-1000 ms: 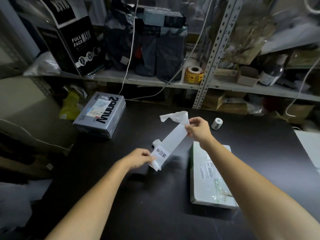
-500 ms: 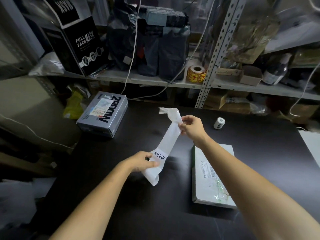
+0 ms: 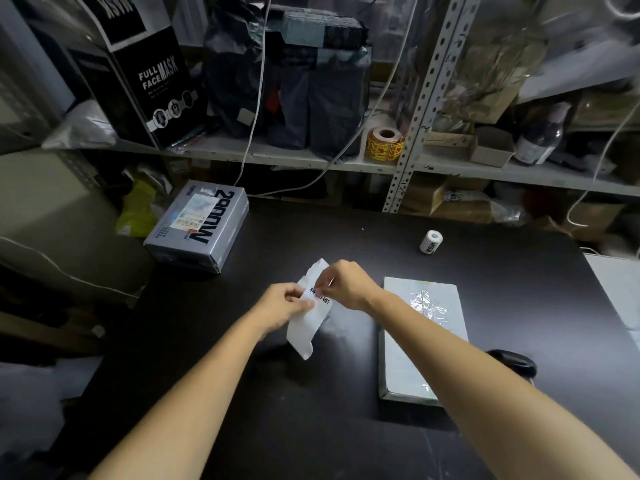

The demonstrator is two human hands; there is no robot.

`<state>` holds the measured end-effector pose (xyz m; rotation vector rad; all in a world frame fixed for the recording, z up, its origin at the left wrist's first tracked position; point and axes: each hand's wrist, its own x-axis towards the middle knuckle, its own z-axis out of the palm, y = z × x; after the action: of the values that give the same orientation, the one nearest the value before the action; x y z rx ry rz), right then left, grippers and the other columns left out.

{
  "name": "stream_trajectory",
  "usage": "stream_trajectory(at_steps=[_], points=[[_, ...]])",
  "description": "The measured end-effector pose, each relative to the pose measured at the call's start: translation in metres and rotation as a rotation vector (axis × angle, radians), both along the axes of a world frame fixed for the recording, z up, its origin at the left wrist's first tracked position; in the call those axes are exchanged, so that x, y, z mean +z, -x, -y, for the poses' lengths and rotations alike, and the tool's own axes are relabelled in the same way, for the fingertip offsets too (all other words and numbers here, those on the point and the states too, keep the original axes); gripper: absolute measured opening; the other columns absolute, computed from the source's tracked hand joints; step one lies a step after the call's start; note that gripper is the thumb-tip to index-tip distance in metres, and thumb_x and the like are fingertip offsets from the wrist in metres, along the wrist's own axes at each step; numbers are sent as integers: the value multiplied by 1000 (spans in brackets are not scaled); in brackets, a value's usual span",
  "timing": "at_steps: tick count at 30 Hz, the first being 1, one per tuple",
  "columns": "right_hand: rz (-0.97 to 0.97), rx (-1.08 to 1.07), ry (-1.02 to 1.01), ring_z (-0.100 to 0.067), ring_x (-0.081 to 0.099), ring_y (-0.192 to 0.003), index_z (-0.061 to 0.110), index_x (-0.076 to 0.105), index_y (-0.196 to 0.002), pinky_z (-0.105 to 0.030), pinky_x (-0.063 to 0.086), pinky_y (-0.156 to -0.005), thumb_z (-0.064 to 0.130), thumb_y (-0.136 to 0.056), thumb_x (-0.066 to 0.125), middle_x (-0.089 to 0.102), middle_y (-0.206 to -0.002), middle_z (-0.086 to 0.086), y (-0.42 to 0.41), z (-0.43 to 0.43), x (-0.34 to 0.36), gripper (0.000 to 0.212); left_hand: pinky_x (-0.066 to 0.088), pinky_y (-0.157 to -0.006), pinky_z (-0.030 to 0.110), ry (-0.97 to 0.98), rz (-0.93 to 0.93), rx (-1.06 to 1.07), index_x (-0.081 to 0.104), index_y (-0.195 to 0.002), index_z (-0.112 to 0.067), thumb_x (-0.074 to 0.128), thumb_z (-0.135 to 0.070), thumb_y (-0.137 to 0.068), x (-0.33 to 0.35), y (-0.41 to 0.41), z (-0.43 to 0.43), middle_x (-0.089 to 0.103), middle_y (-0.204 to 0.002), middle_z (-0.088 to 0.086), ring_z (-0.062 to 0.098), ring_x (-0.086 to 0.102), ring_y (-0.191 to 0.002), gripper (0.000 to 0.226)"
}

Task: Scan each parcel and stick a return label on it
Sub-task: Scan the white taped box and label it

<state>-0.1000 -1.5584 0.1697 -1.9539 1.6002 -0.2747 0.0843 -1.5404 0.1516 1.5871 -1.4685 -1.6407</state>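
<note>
Here, left hand: pinched the strip.
Right hand: fingers nipped the label edge.
Advice: a slow, flat peel looked best before the parcel.

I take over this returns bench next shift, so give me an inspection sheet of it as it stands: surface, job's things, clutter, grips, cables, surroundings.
Surface: black table, no spills seen.
Job's things: label strip held above the table; flat parcel lying at right; silver box at far left; small label roll further back.
Clutter: dark object beside the flat parcel, partly hidden by the forearm; cannot tell what.
Grips: left hand pinches the strip; right hand pinches it at the printed label.
Cables: white cables hang across the shelf.
Surroundings: metal shelf with mask box, dark bags, yellow label roll.
</note>
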Motion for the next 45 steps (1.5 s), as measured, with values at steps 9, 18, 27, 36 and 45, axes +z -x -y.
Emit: stream_trajectory(at_steps=[9,18,27,36,45], points=[[42,8,78,-15,66,-85,19,78,-102,-36,59,-76,31,-91,67,74,-102,0,-22,3,7,19,50,-101,45,59,49,-1,71,-112,-13,75,-15,-85,21,-15,17,71,-107,5,21,64,-109,27],[-83,140,108,-20,66,-84,14,74,-106,-28,55,-70,18,-96,61,72,-98,-4,-24,4,11,17,53,-88,29,69,62,-14,69,-115,-3,74,-9,-84,25,-10,17,71,-106,7,17,65,-99,32],[33,-134,49,-26,64,-91,15,69,-101,-30,45,-71,19,-97,52,69,-99,-6,-4,9,7,18,46,-70,15,159,219,-56,73,-106,-11,71,-2,-84,12,-19,19,68,-96,-3,10,62,-88,24],[126,-460,41,-23,65,-87,20,66,-87,-32,53,-77,22,-85,53,68,-89,-1,93,-16,34,13,45,-87,29,100,485,-45,50,-138,-23,79,-16,-78,-10,-12,5,62,-116,3,21,59,-106,67],[280,-514,-213,-22,70,-84,4,69,-92,-39,61,-80,47,-83,74,72,-91,-9,187,-75,26,45,47,-89,32,210,401,-89,50,-137,-20,70,-21,-88,-1,110,-33,55,-131,8,27,58,-111,53]])
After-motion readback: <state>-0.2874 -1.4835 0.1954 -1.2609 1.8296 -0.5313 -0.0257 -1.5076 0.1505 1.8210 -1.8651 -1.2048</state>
